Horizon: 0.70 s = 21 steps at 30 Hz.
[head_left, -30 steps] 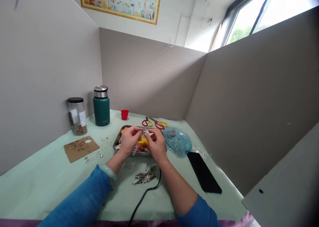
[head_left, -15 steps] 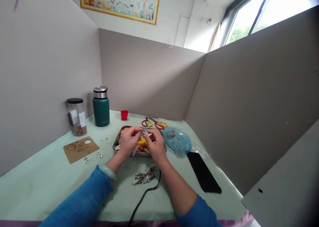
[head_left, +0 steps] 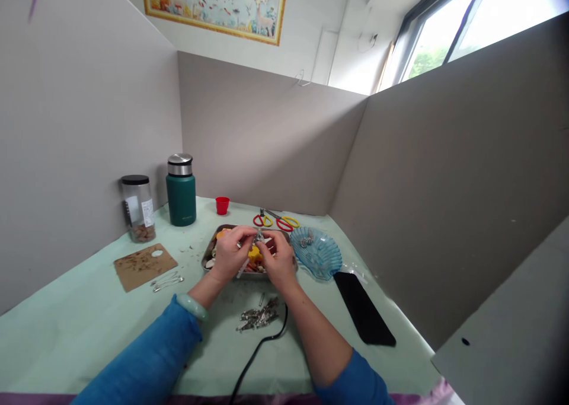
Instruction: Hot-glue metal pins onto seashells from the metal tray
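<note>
My left hand (head_left: 230, 254) and my right hand (head_left: 279, 261) meet over the metal tray (head_left: 262, 276). Between their fingertips is a small silvery piece (head_left: 259, 236), pinched from both sides; its exact kind is too small to make out. Colourful bits, among them a yellow piece (head_left: 255, 254), fill the tray below the hands, which partly cover it. A thin whitish strip (head_left: 242, 268) slants over the tray's front edge beside my left hand. Nearer to me on the cloth lies a pile of small silvery metal pieces (head_left: 258, 317), possibly pins or clips.
A blue shell-shaped dish (head_left: 322, 260) holds small metal bits, with a black phone-like slab (head_left: 364, 310) nearby. Scissors (head_left: 284, 222), a red cup (head_left: 222, 206), a green flask (head_left: 181, 200) and a jar (head_left: 138, 209) stand behind. Left are brown cardboard (head_left: 144, 267) and safety pins (head_left: 168, 282). A black cord (head_left: 253, 357) runs frontward.
The silvery piece has turned slightly between my fingertips and sits a little more upright. Both hands stay almost in place over the tray.
</note>
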### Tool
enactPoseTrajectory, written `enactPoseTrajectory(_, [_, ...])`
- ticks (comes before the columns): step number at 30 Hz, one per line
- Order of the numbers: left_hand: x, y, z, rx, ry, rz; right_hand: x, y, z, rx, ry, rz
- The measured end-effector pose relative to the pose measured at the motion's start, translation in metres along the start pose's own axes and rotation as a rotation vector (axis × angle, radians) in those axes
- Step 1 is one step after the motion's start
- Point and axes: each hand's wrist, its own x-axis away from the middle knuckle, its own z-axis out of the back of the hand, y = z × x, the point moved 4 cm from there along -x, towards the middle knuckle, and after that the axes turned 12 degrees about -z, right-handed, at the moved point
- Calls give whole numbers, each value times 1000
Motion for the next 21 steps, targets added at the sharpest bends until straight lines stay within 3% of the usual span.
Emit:
enactPoseTrajectory(13, [1,-7,3,-67,-18,-12,0,1,2,-15,0,-25])
enactPoseTrajectory(21, [-5,-6,5,-44,-68,-71,-5,14,-3,-182,-158,-109])
